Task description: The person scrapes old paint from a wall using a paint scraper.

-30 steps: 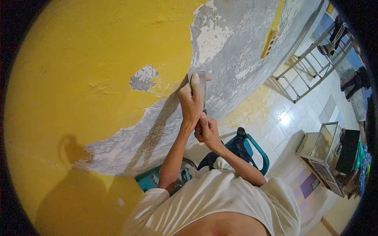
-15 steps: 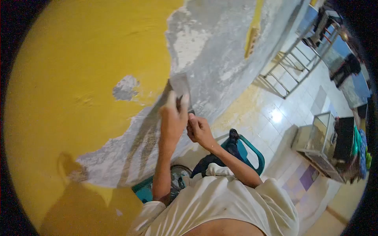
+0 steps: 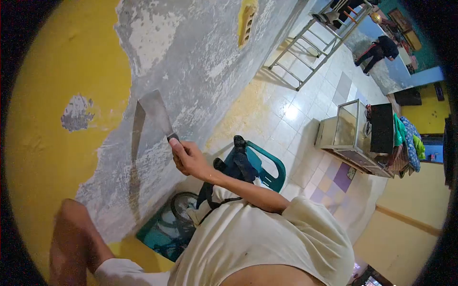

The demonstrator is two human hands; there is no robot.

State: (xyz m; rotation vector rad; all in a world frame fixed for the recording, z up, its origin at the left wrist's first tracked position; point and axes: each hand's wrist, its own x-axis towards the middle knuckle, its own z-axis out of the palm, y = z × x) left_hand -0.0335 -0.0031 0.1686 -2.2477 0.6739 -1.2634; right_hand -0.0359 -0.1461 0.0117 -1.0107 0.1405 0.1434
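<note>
My right hand is closed around the dark handle of a putty knife, thumb along its top. The wide metal blade points up and to the left, in front of the scraped grey patch of wall, and its shadow falls on the wall beside it. Yellow paint covers the wall to the left, with a ragged edge along the bare part and one small bare spot. My left arm is bent at the lower left, elbow raised; its hand is out of the frame.
A green plastic chair is below me. Beyond it stand a metal ladder with a person on it, and a glass cabinet with cloths piled by it. Another person bends over at the far wall.
My left hand, which was by the blade, has left the frame as the arm folded back. The putty knife stays in my right hand. My view has swung to the right.
</note>
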